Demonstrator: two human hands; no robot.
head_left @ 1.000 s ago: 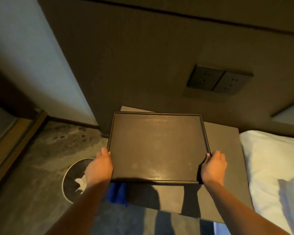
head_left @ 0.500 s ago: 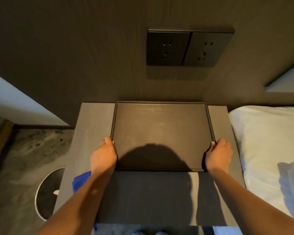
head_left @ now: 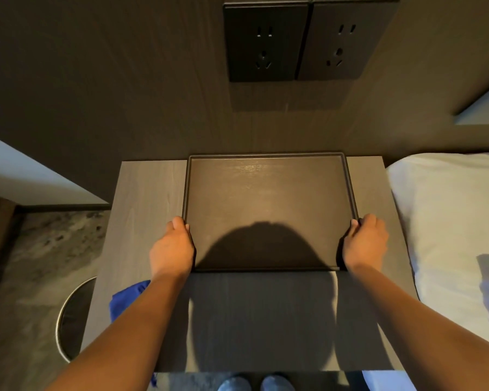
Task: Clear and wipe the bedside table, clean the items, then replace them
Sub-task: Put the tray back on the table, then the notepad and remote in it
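A dark rectangular tray (head_left: 268,165) with a low rim lies flat on the grey wooden bedside table (head_left: 147,193), its far edge against the wall. Nothing is in the tray. My left hand (head_left: 172,246) grips its near left corner and my right hand (head_left: 364,244) grips its near right corner. A blue cloth (head_left: 127,297) lies on the table's left front part, half hidden under my left forearm.
Two dark wall sockets (head_left: 305,40) sit above the table. A white bed (head_left: 446,221) adjoins the table on the right. A round waste bin (head_left: 74,320) stands on the floor at the left. My shoes show below the table's front edge.
The tray, held above the table a second ago, now rests on the table and has slid back to the wall. My head has moved in over the table.
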